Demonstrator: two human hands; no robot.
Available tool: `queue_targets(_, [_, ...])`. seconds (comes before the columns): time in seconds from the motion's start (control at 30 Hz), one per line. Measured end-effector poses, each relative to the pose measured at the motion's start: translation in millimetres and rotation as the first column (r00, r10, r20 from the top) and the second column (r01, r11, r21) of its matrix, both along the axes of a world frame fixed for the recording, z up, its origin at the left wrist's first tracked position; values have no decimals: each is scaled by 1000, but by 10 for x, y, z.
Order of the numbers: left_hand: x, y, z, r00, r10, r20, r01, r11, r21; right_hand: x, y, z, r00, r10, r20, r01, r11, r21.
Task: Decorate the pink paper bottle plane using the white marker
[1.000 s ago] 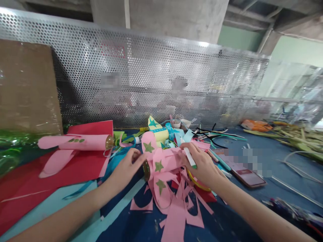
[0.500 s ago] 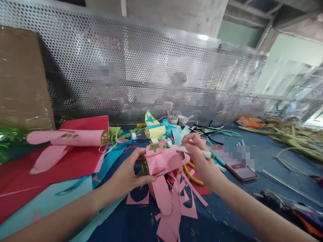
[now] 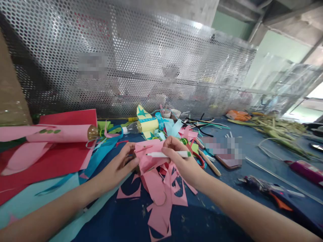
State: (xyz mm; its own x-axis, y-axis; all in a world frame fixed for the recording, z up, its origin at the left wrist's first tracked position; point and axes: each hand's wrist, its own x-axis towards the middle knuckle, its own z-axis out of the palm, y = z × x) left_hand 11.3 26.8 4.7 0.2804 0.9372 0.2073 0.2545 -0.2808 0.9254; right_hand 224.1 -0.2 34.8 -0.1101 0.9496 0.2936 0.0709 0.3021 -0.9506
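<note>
A bottle wrapped in pink paper (image 3: 148,156) lies at the centre, partly hidden by my hands. My left hand (image 3: 126,159) grips its left end, fingers behind and thumb in front. In my right hand (image 3: 176,154) is a white marker (image 3: 181,154) with a green end, lying across the front of the pink paper; the fingers are curled around it. The bottle's green cap (image 3: 184,141) shows just beyond my right hand. Pink paper scraps (image 3: 158,215) lie below.
Another pink-wrapped bottle (image 3: 65,133) rests on red paper (image 3: 22,168) at left. Behind stands a yellow-wrapped bottle (image 3: 148,126). To the right are a phone (image 3: 228,162), a glue gun (image 3: 272,191) and plant strips (image 3: 280,131). A perforated metal panel (image 3: 141,50) rises behind.
The bottle has turned in my hands, its green star is out of sight and its cap now shows at right. The marker lies more level. The view has shifted right.
</note>
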Motion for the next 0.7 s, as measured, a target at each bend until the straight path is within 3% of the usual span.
queue_targets(0.2, [-11,-7,-12,997,-57,61,63,992,-106,-24,-33,21,998,-19,55,17,999,36])
queue_targets(0.47, [2,-14,-7,972,-186,145,202,973,-107,-83,-77,31,999,22,38,-24,997,67])
queue_targets(0.7, [-18,20,-55,954,-284,100,290,956,-51,-75,-92,-23,997,12,80,-16,999,50])
